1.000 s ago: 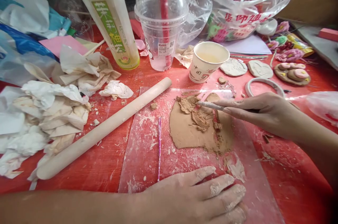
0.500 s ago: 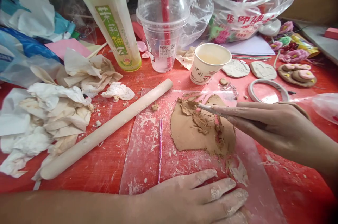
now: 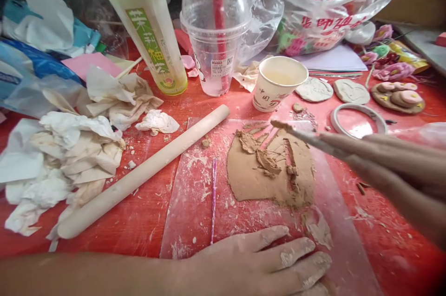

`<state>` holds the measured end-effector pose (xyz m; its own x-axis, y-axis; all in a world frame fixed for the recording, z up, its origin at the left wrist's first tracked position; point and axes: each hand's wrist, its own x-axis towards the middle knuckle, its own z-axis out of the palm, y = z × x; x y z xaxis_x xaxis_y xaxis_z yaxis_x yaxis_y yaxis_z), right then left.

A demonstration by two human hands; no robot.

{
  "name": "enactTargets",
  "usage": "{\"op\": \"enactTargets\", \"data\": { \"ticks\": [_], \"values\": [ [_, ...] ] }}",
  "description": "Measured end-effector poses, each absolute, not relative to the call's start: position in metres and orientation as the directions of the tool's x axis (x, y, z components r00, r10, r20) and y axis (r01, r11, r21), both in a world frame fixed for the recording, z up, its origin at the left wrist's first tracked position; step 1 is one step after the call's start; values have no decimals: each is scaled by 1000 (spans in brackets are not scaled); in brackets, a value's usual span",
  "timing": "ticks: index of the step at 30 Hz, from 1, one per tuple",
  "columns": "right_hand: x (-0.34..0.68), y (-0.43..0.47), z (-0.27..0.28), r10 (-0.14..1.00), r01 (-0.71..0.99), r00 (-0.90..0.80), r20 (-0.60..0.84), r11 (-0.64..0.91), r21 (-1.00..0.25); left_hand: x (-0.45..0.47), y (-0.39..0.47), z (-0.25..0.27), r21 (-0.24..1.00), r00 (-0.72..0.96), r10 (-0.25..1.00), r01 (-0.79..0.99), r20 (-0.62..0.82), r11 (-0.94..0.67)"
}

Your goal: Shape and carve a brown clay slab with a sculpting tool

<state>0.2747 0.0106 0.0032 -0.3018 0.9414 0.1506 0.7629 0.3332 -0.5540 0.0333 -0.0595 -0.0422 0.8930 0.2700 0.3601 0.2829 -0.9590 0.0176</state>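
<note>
In the head view, a flat, irregular slab of brown clay (image 3: 252, 182) lies on a clear plastic sheet (image 3: 191, 212) spread over a red tabletop (image 3: 139, 219). Ragged ridges and gouges mark its far and right parts. The right hand (image 3: 393, 163) has its fingers together, pinching a slim, grey, clay-smeared tool (image 3: 313, 140). Brown clay coats the tool's tip, which appears raised over the slab's far edge; contact is hard to judge. The left hand (image 3: 261, 261) lies palm down, its dusty fingers slightly apart and holding nothing, in front of the slab. A thin purple stick (image 3: 213, 203) and a long, pale wooden rolling pin (image 3: 146, 173) lie left of the slab.

The step in hand looks like scraping or spreading clay across the surface; another stroke would call for a low tool angle and light pressure, lest the thin slab tear.
</note>
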Motion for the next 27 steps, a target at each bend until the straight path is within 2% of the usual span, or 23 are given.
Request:
{"op": "enactTargets", "data": {
  "ticks": [1,3,8,19,24,27],
  "values": [
    [273,3,1,896,775,-392,208,443,-450,33,-60,-42,13,887,273,289,372,-957],
    [268,-14,-4,821,733,-511,256,571,-369,34,-60,-42,8,884,271,290,381,-957],
    [262,-39,-22,844,752,-512,161,531,-390,34,-59,-42,15,902,252,264,351,-964],
    [260,-46,-23,746,729,-648,152,666,-161,34,-57,-40,23,913,235,242,334,-970],
    [248,-45,-13,669,685,-707,229,728,-11,34,-56,-34,28,921,224,227,319,-973],
    [249,-43,-9,656,676,-713,247,737,-7,35,-56,-33,35,920,228,229,319,-973]
  ]
}}
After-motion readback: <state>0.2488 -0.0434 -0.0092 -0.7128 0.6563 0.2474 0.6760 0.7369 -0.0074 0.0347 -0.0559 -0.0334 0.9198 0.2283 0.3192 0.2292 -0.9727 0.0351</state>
